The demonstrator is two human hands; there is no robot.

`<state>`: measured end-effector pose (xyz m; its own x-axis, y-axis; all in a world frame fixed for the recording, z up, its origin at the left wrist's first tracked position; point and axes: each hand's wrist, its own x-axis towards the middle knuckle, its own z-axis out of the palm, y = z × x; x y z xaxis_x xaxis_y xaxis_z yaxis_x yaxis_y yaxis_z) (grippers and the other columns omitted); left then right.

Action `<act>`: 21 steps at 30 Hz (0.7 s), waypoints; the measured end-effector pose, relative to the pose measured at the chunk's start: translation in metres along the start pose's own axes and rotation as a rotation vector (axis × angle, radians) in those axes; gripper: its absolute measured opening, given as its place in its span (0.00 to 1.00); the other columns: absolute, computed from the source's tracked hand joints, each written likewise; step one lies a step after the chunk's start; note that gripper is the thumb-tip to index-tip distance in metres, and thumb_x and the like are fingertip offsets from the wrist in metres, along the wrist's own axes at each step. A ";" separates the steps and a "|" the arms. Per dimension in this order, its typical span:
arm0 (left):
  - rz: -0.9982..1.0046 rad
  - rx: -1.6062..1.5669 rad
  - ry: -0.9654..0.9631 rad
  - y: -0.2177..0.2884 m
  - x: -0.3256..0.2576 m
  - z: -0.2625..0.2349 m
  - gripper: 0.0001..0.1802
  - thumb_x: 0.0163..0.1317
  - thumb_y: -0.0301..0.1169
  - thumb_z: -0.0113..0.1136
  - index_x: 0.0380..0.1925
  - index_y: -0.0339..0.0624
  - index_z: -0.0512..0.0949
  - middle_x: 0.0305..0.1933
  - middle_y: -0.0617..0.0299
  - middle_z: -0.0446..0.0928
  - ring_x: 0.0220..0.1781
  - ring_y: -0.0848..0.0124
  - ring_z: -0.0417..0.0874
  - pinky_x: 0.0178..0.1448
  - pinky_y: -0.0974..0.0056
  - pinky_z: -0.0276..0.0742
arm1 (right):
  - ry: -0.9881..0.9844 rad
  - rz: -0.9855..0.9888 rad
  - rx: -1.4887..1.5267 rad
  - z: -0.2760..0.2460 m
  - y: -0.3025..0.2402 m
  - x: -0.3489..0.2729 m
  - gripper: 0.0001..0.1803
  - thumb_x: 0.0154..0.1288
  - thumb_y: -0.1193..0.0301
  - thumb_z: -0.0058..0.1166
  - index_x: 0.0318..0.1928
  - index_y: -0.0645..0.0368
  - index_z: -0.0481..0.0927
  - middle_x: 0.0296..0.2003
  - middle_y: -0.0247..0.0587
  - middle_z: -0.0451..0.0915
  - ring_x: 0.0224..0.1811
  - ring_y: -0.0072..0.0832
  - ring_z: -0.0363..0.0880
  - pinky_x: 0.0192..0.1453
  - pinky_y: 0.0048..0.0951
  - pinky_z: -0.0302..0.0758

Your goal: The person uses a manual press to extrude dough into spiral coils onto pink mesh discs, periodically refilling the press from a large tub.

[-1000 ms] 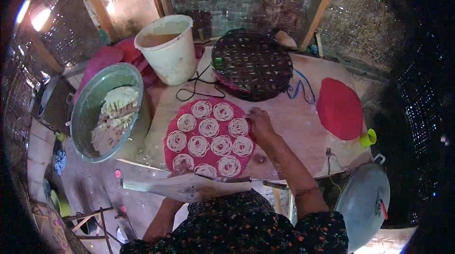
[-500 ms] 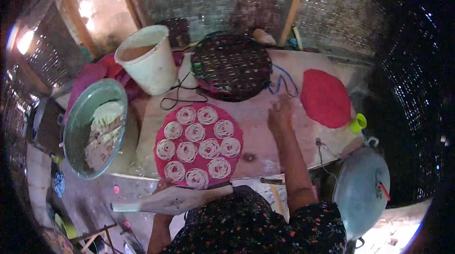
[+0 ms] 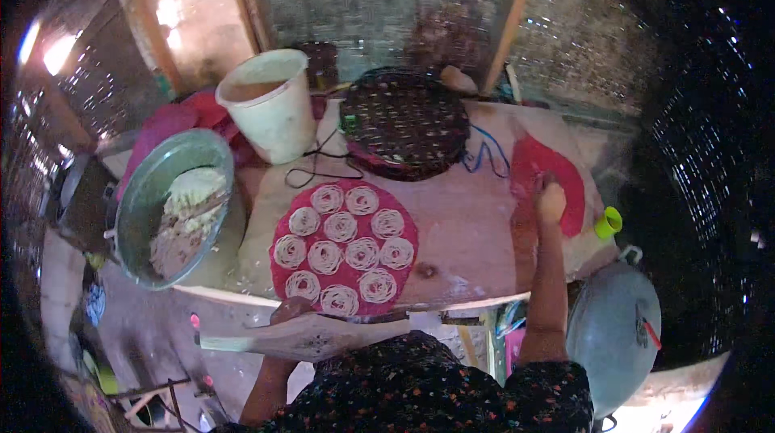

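My right hand (image 3: 550,199) is closed on the near left edge of a bare red mat (image 3: 563,171) at the right of the table; its fingertips are partly hidden. The mat's held edge looks bent and blurred. Close to my body, my left hand (image 3: 295,309) is curled at a long, shaped wooden board (image 3: 311,338), which hides part of the hand and wrist. Just beyond that hand lies a round pink-red mat (image 3: 311,276) bearing several pale noodle nests (image 3: 340,226), set out in rings.
A dark round woven tray (image 3: 404,122) with cords stands behind the nests. At left are a white bucket (image 3: 270,122) and a grey-green basin (image 3: 133,231) of pale dough or flour. A yellow-green cup (image 3: 609,223) and a large metal lid (image 3: 617,336) flank the table's right edge.
My right hand has moved right, from the bare tabletop onto the red mat, whose near left edge has shifted. My left hand stays by the wooden board. The view has shifted slightly.
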<state>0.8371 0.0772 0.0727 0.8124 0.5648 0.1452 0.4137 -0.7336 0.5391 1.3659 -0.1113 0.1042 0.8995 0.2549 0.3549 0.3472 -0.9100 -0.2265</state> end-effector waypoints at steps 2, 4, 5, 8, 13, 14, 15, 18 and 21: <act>0.023 0.005 0.003 0.003 -0.002 -0.001 0.17 0.40 0.41 0.61 0.31 0.47 0.76 0.34 0.60 0.75 0.40 0.61 0.77 0.46 0.59 0.72 | 0.124 -0.275 0.411 -0.055 -0.047 -0.024 0.10 0.57 0.69 0.49 0.37 0.61 0.76 0.32 0.48 0.79 0.33 0.45 0.79 0.38 0.39 0.76; 0.020 0.016 0.006 0.003 -0.012 0.000 0.18 0.39 0.41 0.62 0.31 0.47 0.76 0.33 0.60 0.76 0.40 0.61 0.77 0.45 0.59 0.72 | -0.013 -0.410 0.672 -0.088 -0.106 -0.052 0.12 0.58 0.69 0.49 0.38 0.64 0.75 0.36 0.49 0.78 0.38 0.46 0.77 0.43 0.40 0.74; 0.016 0.022 0.012 0.004 -0.019 -0.002 0.18 0.39 0.42 0.62 0.31 0.47 0.76 0.33 0.60 0.76 0.39 0.61 0.77 0.45 0.59 0.72 | 0.037 -0.587 0.663 -0.089 -0.130 -0.067 0.12 0.58 0.70 0.48 0.39 0.64 0.75 0.38 0.52 0.77 0.40 0.46 0.77 0.46 0.40 0.73; 0.069 0.069 0.047 0.011 -0.033 -0.011 0.18 0.38 0.42 0.62 0.30 0.48 0.76 0.32 0.61 0.76 0.38 0.61 0.78 0.43 0.59 0.73 | -0.041 -0.799 0.724 -0.101 -0.194 -0.117 0.08 0.59 0.73 0.47 0.36 0.64 0.75 0.44 0.54 0.75 0.47 0.44 0.74 0.50 0.36 0.71; -0.091 0.110 -0.102 0.028 -0.060 -0.039 0.14 0.40 0.42 0.61 0.26 0.48 0.76 0.28 0.58 0.76 0.34 0.58 0.77 0.39 0.57 0.72 | -0.490 -0.849 0.803 -0.077 -0.290 -0.189 0.07 0.56 0.73 0.47 0.32 0.66 0.73 0.36 0.57 0.75 0.41 0.52 0.74 0.45 0.43 0.71; -0.102 0.122 -0.074 0.025 -0.068 -0.038 0.14 0.40 0.42 0.61 0.27 0.48 0.76 0.29 0.58 0.76 0.35 0.59 0.77 0.40 0.57 0.72 | -0.493 -0.868 0.738 -0.062 -0.304 -0.201 0.08 0.55 0.73 0.47 0.32 0.66 0.73 0.34 0.57 0.75 0.39 0.53 0.74 0.44 0.45 0.71; -0.129 0.141 -0.044 0.022 -0.080 -0.038 0.14 0.40 0.42 0.61 0.27 0.48 0.76 0.29 0.59 0.76 0.35 0.59 0.77 0.40 0.57 0.72 | -0.507 -0.895 0.676 -0.051 -0.318 -0.214 0.08 0.55 0.73 0.46 0.31 0.66 0.73 0.32 0.58 0.75 0.37 0.53 0.74 0.43 0.46 0.71; -0.178 0.221 0.055 0.014 -0.112 -0.034 0.15 0.40 0.42 0.61 0.29 0.49 0.76 0.30 0.61 0.76 0.36 0.61 0.77 0.41 0.58 0.71 | -0.578 -0.924 0.712 -0.024 -0.343 -0.245 0.09 0.54 0.73 0.46 0.32 0.67 0.73 0.31 0.59 0.75 0.35 0.54 0.75 0.42 0.46 0.71; -0.169 0.332 0.152 0.009 -0.131 -0.030 0.16 0.40 0.42 0.61 0.30 0.50 0.77 0.31 0.62 0.76 0.36 0.62 0.77 0.43 0.59 0.71 | -0.583 -1.005 0.647 0.033 -0.361 -0.272 0.10 0.52 0.74 0.45 0.33 0.68 0.75 0.30 0.59 0.76 0.35 0.52 0.76 0.41 0.47 0.72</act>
<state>0.7222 0.0082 0.0837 0.6613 0.7195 0.2121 0.6670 -0.6934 0.2726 1.0042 0.1585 0.0594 0.1039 0.9701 0.2194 0.8402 0.0325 -0.5414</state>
